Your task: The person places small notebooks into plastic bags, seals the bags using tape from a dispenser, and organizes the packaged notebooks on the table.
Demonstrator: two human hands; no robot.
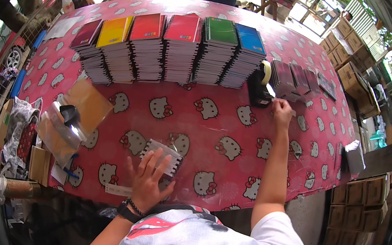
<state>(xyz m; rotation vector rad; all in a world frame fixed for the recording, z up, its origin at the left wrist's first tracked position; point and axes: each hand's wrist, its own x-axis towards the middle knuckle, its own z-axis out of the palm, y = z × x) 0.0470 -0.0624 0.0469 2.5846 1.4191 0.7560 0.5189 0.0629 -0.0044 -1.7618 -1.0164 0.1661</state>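
My left hand [151,174] lies with fingers spread over a small spiral notebook [167,154] near the front edge of the table; its cover is greyish white, with black coils along its edges. My right hand [283,108] reaches far forward, fingers pinched at the front of a black tape dispenser [260,92]. A short pale strip of tape [270,90] shows between the dispenser and my fingertips. The tape roll [265,71] sits upright in the dispenser. Right of it stand several short stacks of small dark notebooks [284,77] that look wrapped in clear plastic.
Tall stacks of spiral notebooks [184,29] in several colours line the back of the pink patterned table [191,122]. Brown paper and clear plastic packets [72,119] lie at the left. A white box [353,157] is at the right edge. Cartons [359,202] stand beyond it.
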